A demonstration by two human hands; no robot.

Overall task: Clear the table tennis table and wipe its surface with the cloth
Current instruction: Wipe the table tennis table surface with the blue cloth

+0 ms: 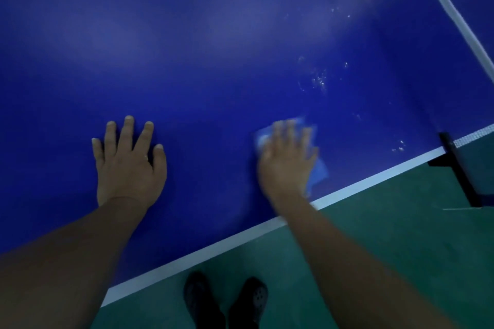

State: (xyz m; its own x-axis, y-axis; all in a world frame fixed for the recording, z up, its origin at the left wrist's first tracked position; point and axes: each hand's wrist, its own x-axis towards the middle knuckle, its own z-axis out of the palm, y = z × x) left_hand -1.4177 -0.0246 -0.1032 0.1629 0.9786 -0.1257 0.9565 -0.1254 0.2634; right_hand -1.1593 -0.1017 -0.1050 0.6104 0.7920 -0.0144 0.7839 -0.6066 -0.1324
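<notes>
The blue table tennis table [213, 48] fills most of the view, with a white line along its near edge. My right hand [287, 160] lies flat on a light blue cloth [319, 171], pressing it onto the table near that edge; the hand is motion-blurred. My left hand [128, 160] rests palm down on the bare table, fingers spread, holding nothing. Pale specks and smears [319, 81] dot the surface beyond the cloth.
The net's white top band [454, 13] runs along the upper right, and its black post and clamp [457, 168] stick out at the table's right edge. Green floor [374, 235] lies below the edge, with my dark shoes [227, 299] on it.
</notes>
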